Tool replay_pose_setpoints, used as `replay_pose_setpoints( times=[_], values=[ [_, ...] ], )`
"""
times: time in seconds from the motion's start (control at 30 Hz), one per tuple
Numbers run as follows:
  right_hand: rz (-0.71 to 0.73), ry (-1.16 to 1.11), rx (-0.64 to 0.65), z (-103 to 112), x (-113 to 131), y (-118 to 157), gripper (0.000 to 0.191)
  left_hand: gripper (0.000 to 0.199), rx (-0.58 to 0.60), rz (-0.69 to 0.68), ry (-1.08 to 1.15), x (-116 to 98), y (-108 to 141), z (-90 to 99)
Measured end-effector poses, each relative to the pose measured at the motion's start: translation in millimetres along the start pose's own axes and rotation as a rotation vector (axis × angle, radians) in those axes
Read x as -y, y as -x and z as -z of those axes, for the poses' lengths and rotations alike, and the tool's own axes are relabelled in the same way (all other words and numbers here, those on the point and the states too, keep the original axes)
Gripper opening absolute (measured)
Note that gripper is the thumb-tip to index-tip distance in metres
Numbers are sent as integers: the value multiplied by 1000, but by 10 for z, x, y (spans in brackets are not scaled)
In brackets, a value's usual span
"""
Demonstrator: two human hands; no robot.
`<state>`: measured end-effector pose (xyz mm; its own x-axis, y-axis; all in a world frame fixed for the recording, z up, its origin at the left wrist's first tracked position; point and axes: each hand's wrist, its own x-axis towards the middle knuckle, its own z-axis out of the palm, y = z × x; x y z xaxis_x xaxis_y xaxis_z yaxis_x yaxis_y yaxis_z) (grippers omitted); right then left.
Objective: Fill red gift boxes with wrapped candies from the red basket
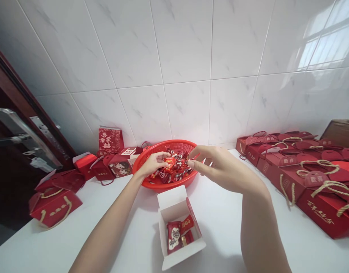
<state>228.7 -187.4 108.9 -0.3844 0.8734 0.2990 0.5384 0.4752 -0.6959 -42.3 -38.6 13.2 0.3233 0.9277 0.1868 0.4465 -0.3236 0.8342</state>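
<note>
A red plastic basket [168, 144] full of wrapped candies [177, 168] stands against the tiled wall. Over its left part, my left hand [155, 163] is closed on a red candy [169, 162]. At the basket's right rim my right hand [211, 165] has thumb and fingers curled toward each other over the candies; what lies between the fingertips is too small to make out. In front of the basket, an open white-lined box [181, 231] holds several red packets [174, 237].
Rows of red gift boxes [288, 167] with rope handles fill the right side. More red boxes [55, 204] stand on the left, near a dark door with a metal handle [17, 125]. A brown carton [340, 132] is at the far right.
</note>
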Motion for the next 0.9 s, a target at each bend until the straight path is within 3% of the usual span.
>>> replay_pose_setpoints(
  times=[0.5, 0.77, 0.9],
  values=[
    [-15, 52, 24, -43, 29, -26, 30, 51, -71, 32, 93, 65, 2, -21],
    [-42, 92, 32, -61, 21, -27, 29, 51, -116, -123, 96, 2, 73, -25],
    [-68, 130, 36, -72, 22, -21, 28, 44, -54, -168, 103, -75, 116, -41]
  ],
)
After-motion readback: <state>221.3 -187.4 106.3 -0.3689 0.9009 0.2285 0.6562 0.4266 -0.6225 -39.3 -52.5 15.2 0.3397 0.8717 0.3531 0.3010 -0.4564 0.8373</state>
